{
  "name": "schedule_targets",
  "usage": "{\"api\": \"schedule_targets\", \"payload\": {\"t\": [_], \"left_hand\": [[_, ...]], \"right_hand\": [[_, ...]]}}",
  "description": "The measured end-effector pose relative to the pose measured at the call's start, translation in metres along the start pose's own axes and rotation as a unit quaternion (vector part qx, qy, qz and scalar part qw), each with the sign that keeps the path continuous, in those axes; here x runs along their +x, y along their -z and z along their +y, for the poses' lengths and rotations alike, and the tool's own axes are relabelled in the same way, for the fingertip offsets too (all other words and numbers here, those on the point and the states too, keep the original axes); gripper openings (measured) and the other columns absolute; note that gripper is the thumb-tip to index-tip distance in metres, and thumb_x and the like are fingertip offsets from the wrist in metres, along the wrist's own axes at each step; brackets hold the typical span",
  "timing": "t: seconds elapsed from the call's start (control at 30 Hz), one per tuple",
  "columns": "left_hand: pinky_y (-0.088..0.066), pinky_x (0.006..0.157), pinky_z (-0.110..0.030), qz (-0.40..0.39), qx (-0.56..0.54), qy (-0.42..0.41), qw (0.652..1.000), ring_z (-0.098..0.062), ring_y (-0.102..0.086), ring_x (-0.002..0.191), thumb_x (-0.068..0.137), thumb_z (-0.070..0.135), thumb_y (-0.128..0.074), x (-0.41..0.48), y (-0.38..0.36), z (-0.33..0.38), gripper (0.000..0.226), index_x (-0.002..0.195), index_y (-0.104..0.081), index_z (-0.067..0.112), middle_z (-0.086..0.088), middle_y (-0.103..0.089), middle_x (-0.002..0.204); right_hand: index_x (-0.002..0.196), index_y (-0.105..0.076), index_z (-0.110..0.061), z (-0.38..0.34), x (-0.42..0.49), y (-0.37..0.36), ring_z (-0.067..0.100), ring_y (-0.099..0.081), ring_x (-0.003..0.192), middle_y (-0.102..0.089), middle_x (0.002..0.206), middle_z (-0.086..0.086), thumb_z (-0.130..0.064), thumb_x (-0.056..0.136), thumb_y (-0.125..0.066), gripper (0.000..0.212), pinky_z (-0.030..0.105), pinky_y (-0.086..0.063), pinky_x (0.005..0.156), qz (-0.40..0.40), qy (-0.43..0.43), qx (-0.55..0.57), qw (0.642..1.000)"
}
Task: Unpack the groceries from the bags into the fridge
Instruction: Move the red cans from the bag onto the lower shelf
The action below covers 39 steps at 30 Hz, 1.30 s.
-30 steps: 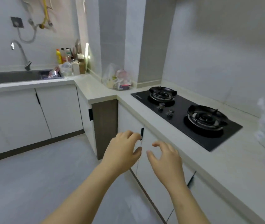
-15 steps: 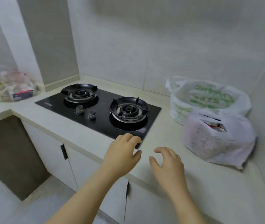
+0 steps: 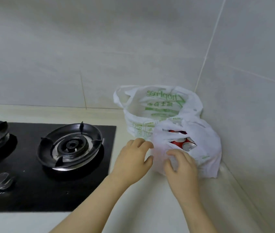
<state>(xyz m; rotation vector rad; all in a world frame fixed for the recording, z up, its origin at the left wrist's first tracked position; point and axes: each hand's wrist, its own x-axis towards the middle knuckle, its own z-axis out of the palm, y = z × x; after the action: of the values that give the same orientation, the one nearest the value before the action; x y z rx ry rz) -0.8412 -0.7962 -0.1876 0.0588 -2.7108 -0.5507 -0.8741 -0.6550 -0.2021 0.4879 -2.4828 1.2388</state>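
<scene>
Right hand (image 3: 182, 169): fingers (image 3: 175, 153) are bending onto the front plastic of the near bag (image 3: 205, 148); pinching or not, cannot tell. Left hand (image 3: 133, 158) is hovering half-open, holding nothing, fingertips just beside that bag. The near bag, red cans (image 3: 183, 142) showing, is sitting right of the stove (image 3: 49, 165); green-printed bag (image 3: 150, 111) is sitting right of it, farther back.

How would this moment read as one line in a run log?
left hand: open, beside near bag | right hand: on near bag, grip unclear | red cans: inside it | green-print bag: behind
</scene>
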Motion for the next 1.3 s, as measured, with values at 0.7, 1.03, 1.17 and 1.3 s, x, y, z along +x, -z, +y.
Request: {"api": "schedule_targets", "payload": {"t": [0.7,1.03,1.17,1.3], "left_hand": [[-0.027,0.086,-0.011,0.017,-0.199,0.181,0.963,-0.008,-0.042,0.118,0.081,0.023,-0.069,0.081,-0.079,0.022,0.047,0.125,-0.052,0.02,0.004,-0.038,0.138],[-0.043,0.082,-0.017,0.147,-0.352,0.246,0.891,-0.007,-0.059,0.098,0.078,0.01,-0.073,0.06,-0.083,0.012,0.019,0.064,-0.062,0.017,0.017,-0.064,0.103],[-0.051,0.071,-0.048,0.184,-0.417,0.372,0.808,-0.024,-0.059,0.073,0.083,0.01,-0.068,0.053,-0.097,-0.007,0.019,0.068,-0.056,0.007,-0.002,-0.066,0.076],[-0.051,0.071,-0.048,0.109,-0.359,0.433,0.82,-0.024,-0.053,0.068,0.077,0.006,-0.066,0.047,-0.113,-0.009,0.016,0.071,-0.052,0.006,-0.007,-0.057,0.07]], "right_hand": [[0.1,-0.063,-0.01,0.122,0.076,0.021,0.027,-0.047,0.119,-0.061,0.117,0.005,-0.034,0.083,-0.06,0.029,0.027,-0.032,0.099,0.01,-0.033,-0.113,0.993],[0.065,-0.057,-0.01,0.142,0.074,0.019,0.018,-0.043,0.103,-0.068,0.101,0.012,0.001,0.067,-0.068,0.016,0.021,-0.031,0.087,0.101,0.095,-0.111,0.984],[0.073,-0.06,-0.015,0.132,0.073,0.018,0.013,-0.045,0.103,-0.068,0.102,0.003,-0.031,0.08,-0.046,0.023,0.022,-0.032,0.088,0.103,0.057,-0.071,0.991],[0.091,-0.068,-0.019,0.129,0.07,0.013,0.015,-0.047,0.107,-0.066,0.109,-0.002,-0.044,0.082,-0.041,0.037,0.032,-0.041,0.091,0.1,0.049,-0.102,0.989]]}}
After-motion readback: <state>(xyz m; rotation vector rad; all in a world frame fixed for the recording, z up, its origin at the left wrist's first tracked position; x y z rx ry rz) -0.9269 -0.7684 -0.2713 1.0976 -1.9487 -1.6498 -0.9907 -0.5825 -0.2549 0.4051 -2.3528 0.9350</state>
